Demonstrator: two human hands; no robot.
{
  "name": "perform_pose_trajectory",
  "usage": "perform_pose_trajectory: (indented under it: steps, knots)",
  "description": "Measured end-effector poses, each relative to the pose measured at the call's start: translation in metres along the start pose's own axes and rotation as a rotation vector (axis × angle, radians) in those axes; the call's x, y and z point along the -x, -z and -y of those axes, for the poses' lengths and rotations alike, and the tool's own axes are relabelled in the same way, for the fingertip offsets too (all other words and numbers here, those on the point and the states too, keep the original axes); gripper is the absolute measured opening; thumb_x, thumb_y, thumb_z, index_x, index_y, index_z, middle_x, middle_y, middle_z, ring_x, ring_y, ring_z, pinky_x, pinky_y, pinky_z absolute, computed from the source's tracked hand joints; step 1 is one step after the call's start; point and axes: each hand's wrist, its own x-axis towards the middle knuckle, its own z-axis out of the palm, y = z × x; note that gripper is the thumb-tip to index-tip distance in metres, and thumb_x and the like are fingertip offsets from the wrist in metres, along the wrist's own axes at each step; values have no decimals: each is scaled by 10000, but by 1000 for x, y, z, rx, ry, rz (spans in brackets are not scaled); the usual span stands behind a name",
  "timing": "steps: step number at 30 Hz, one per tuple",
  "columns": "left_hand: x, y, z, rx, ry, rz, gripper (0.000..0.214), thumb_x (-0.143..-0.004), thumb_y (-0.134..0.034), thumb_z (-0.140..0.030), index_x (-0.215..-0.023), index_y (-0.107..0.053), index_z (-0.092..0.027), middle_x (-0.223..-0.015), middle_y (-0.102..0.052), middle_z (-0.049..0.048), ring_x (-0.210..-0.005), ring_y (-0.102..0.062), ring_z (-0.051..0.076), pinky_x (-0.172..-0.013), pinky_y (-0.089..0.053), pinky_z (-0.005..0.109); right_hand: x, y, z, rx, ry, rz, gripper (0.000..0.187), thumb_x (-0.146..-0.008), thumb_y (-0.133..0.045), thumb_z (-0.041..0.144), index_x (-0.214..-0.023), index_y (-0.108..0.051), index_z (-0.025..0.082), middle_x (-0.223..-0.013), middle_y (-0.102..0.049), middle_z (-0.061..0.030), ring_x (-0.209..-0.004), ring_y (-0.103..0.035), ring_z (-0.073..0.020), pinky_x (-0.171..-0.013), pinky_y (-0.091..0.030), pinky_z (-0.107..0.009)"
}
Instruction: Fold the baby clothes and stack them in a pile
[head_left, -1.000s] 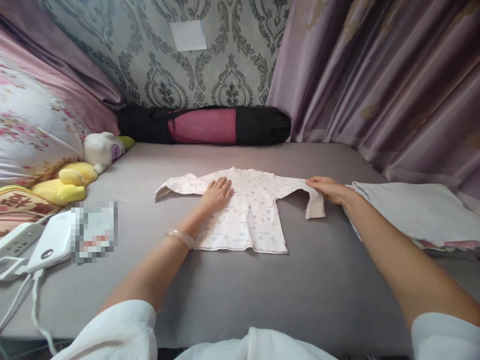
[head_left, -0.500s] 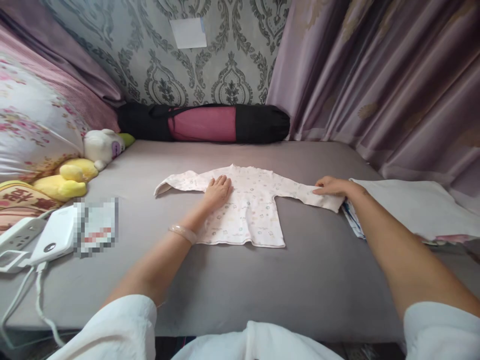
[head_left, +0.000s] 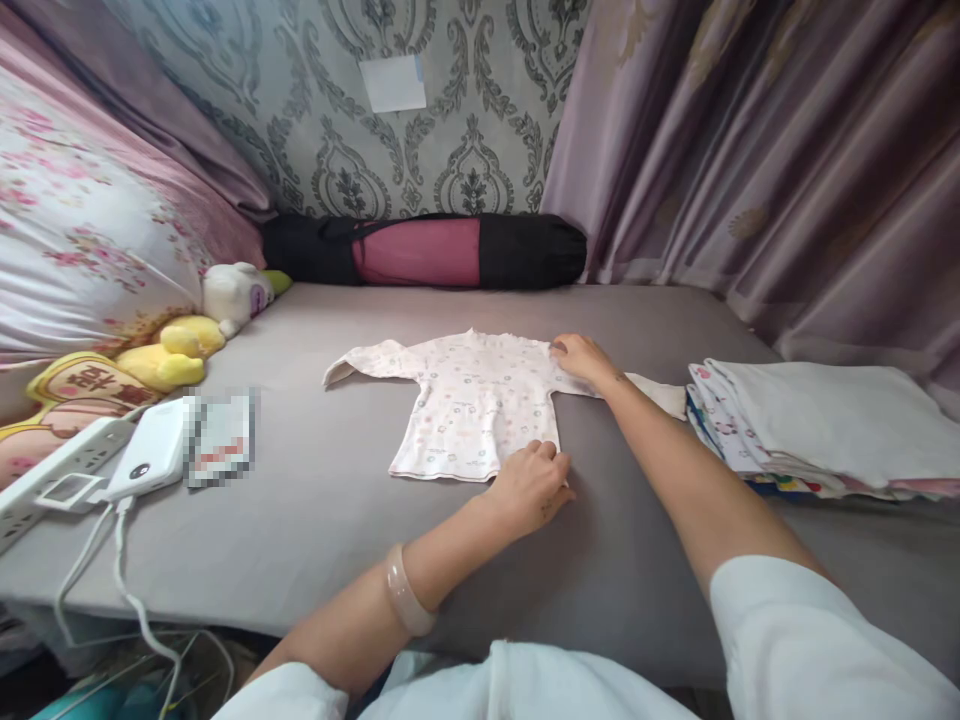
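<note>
A small pale baby shirt (head_left: pixel 465 410) with a tiny print lies spread flat on the grey bed (head_left: pixel 337 520), sleeves out to both sides. My left hand (head_left: pixel 534 484), a bangle on its wrist, pinches the shirt's lower right hem corner with curled fingers. My right hand (head_left: pixel 579 356) reaches across and grips the shirt at its right shoulder, beside the right sleeve.
A stack of folded cloths (head_left: pixel 817 425) sits at the right. A black and pink roll bag (head_left: pixel 427 250) lies along the wall. Plush toys (head_left: pixel 187 340), a white charger (head_left: pixel 150 460) with cables, a power strip (head_left: pixel 52 475) and floral bedding (head_left: pixel 82 240) fill the left. Curtains hang at the right.
My left hand left the shirt's chest and came down to the lower right hem corner. My right hand slid from the right sleeve's cuff inward to the shoulder. The view shifted left.
</note>
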Motion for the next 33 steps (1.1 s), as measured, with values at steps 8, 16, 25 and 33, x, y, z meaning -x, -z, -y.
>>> perform_pose_trajectory:
  steps: [8,16,25,33]
  knots:
    - [-6,-2,-13,-27,100,10,218,-933,-420,-184,-973,-614,-92,-943,-630,184,-938,-617,279,-781,-518,386,-15,-12,23,-4,-107,24,375,-936,-504,307,-1278,-592,178,-1251,-645,-181,-1183,-595,-305,-924,-460,-377]
    - [-18,-14,-11,159,95,-87,251,-993,-335,-237,-1019,-570,-152,-998,-635,137,-939,-621,242,-800,-513,352,-11,-16,29,38,-71,-38,399,-961,-434,231,-1345,-470,128,-1186,-657,-205,-1133,-616,-315,-908,-465,-405]
    - [-4,-9,20,264,26,-204,223,-974,-407,-280,-973,-607,-184,-963,-668,93,-932,-641,205,-839,-527,321,20,-12,43,50,-22,-78,402,-934,-367,96,-1312,-501,106,-1276,-593,-205,-1216,-531,-305,-993,-407,-399]
    - [21,-24,120,-81,399,-345,433,-985,-335,-281,-1357,-455,-94,-1478,-448,198,-1421,-357,296,-1142,-329,489,112,-69,86,-59,365,-41,581,-998,-253,353,-1486,-337,49,-1588,-263,-186,-1483,-178,-291,-1204,-128,-459]
